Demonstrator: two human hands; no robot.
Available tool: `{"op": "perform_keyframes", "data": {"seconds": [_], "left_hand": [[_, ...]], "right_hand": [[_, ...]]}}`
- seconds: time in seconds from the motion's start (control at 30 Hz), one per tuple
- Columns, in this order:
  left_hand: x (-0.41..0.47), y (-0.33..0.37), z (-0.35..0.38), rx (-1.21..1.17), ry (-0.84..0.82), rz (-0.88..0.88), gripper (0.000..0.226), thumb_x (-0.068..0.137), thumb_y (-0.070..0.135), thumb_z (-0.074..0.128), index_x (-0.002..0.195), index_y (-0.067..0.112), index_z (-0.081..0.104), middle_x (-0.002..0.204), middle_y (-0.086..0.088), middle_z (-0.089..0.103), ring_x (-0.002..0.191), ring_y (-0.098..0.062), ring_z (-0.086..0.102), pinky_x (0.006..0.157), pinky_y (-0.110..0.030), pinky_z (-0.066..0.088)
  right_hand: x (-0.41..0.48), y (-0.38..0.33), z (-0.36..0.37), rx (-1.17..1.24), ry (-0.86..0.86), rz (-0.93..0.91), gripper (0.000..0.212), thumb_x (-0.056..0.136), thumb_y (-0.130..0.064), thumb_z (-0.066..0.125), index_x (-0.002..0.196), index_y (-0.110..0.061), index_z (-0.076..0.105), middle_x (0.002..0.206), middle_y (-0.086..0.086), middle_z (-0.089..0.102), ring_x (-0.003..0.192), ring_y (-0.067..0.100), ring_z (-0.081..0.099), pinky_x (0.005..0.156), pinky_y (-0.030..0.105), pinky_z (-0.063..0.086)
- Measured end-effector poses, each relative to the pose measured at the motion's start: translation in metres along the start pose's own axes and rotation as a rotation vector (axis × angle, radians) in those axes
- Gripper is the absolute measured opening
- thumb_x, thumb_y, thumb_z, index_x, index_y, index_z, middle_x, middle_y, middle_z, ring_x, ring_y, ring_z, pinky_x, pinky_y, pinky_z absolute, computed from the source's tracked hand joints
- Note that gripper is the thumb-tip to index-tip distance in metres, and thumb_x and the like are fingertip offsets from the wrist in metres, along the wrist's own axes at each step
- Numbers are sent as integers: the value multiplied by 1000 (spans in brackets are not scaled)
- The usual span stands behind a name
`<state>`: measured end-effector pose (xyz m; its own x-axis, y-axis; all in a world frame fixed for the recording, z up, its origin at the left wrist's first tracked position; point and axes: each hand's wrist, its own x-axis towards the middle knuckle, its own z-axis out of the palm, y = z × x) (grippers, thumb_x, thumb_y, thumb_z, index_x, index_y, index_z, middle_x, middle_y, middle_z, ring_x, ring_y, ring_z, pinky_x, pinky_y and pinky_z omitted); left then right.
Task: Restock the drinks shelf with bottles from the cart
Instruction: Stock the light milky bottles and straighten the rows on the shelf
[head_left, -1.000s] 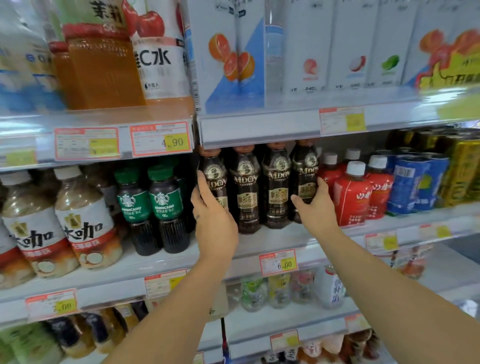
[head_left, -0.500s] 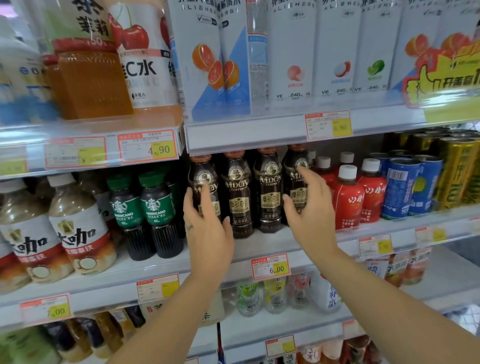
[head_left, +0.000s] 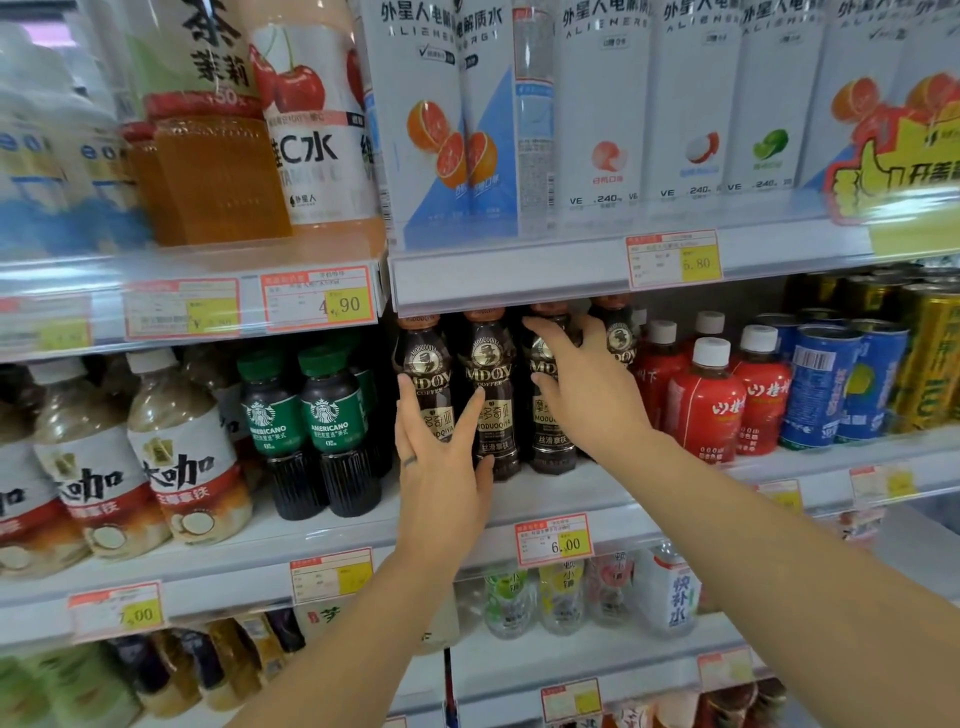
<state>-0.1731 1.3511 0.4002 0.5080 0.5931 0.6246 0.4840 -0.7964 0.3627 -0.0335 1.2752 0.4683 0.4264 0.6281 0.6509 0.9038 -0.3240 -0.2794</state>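
Four dark brown coffee bottles (head_left: 491, 364) with copper caps stand in a row on the middle shelf (head_left: 597, 493). My left hand (head_left: 441, 478) is flat against the front of the two left bottles, its fingers spread in a V. My right hand (head_left: 592, 395) lies over the third bottle (head_left: 550, 441), with the fingers reaching up to its neck and the palm partly hiding the fourth bottle (head_left: 621, 332). Neither hand is closed around a bottle. The cart is out of view.
Green-capped Americano bottles (head_left: 332, 415) stand just left of the coffee row, and red bottles with white caps (head_left: 706, 410) just right. Blue cans (head_left: 821, 389) and gold cans (head_left: 930, 353) follow. White bottles (head_left: 597, 130) fill the shelf above. Small bottles (head_left: 561, 592) sit below.
My right hand has slid left from the fourth bottle onto the third. My left hand now spans the first two bottles with spread fingers. The view has tilted up a little.
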Motion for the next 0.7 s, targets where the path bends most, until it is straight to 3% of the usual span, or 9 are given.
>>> {"op": "perform_keyframes", "data": {"seconds": [0.2,0.3,0.4,0.5,0.6,0.7], "left_hand": [[-2,3,-4,-86,-7,18,70,88,18,61,143,41,25,147,3,-36,143,-36,-6,92,-37,51],[-5,-3,-8,-181,17,44,69,88,15,61,143,37,27,152,1,-26,144,-31,6,98,-22,38],[-6,-12,-14,-342,83,-14,71,88,10,61,145,30,25,153,2,-13,142,-20,14,109,-32,32],[-5,-16,-17,-425,79,-145,78,89,11,60,148,27,11,152,1,1,121,-5,33,95,-22,36],[3,-23,-14,-541,26,-313,82,89,16,61,149,25,6,147,-4,30,125,-14,41,99,-27,36],[10,-31,-9,-489,11,-337,73,89,14,60,148,24,18,138,-2,45,125,-19,45,103,-36,39]], "right_hand": [[-6,6,2,41,14,-20,55,93,-18,48,141,-36,29,152,12,20,88,32,60,68,41,54],[-9,11,5,78,30,-48,54,94,-16,48,141,-36,31,155,11,17,90,31,61,67,40,55],[-12,17,8,126,34,-67,53,94,-14,47,141,-34,34,155,9,18,101,34,58,73,42,55],[-16,24,7,194,48,-95,54,93,-9,49,141,-30,35,155,5,21,96,28,61,77,44,54],[-29,28,8,255,110,-85,55,90,-12,56,140,-25,37,147,3,33,75,15,59,75,37,55],[-49,28,20,294,142,70,57,83,-24,68,133,-20,43,122,2,50,72,12,56,65,37,53]]}}
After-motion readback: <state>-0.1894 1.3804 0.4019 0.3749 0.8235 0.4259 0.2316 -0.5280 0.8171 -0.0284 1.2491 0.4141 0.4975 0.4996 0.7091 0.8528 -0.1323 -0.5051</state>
